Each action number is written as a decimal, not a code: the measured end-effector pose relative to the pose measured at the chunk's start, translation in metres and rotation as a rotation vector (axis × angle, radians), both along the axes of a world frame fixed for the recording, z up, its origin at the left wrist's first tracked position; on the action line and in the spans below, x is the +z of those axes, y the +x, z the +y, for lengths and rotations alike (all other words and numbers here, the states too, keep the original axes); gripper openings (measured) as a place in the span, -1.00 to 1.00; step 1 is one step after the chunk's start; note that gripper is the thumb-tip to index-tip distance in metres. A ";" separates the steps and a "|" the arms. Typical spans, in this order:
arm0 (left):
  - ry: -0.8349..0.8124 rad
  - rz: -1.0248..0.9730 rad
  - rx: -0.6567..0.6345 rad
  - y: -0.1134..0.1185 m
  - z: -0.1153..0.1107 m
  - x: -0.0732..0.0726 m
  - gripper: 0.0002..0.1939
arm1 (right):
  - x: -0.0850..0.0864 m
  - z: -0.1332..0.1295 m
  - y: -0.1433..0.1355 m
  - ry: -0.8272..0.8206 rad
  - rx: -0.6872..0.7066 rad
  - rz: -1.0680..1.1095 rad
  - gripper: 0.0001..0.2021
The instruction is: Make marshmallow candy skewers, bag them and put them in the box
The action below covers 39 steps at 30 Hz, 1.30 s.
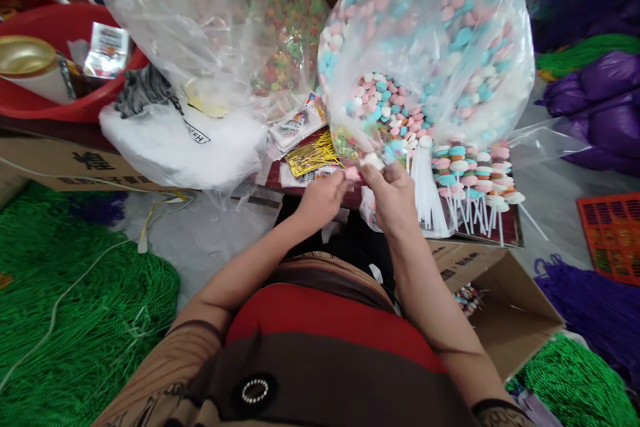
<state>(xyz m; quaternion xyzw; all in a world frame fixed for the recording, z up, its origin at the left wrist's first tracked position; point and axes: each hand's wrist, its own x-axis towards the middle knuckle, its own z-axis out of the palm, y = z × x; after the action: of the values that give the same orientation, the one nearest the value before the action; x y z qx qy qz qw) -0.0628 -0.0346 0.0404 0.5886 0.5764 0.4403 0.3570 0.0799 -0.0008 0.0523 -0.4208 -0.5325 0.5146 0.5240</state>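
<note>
My left hand and my right hand meet low over the front edge of the table, both with fingers closed. A small pink marshmallow-like candy sits at my left fingertips. My right thumb and fingers pinch a white candy; whether a stick runs through the pieces is hidden. Just beyond is an opened clear bag full of pink, blue and white candies. White sticks lie fanned right of my right hand, beside several candy skewers. Gold twist ties lie near my left hand.
Printed wrappers and a bag of small colourful candies lie behind. At left are white plastic bags and a red basin. An open cardboard box stands below right. Green cord bundles cover the floor left.
</note>
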 end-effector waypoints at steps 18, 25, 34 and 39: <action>-0.370 -0.931 0.341 -0.047 0.031 -0.012 -0.58 | -0.014 0.061 -0.051 0.259 0.307 -1.541 -0.59; -0.360 -0.887 0.333 -0.046 0.032 -0.013 -0.52 | 0.005 0.064 -0.037 0.255 0.270 -1.513 -0.63; -0.372 -0.894 0.330 -0.045 0.030 -0.008 -0.58 | 0.002 0.066 -0.005 0.188 0.069 -1.158 -0.80; -0.355 -0.912 0.316 -0.044 0.030 -0.009 -0.55 | -0.001 0.064 -0.011 0.139 0.050 -0.922 -0.78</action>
<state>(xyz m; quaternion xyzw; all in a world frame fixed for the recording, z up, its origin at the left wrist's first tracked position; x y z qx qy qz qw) -0.1068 -0.0046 0.0314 0.1728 0.5099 0.5961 0.5956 0.0689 0.0633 0.0509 -0.5564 -0.7532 0.2494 0.2469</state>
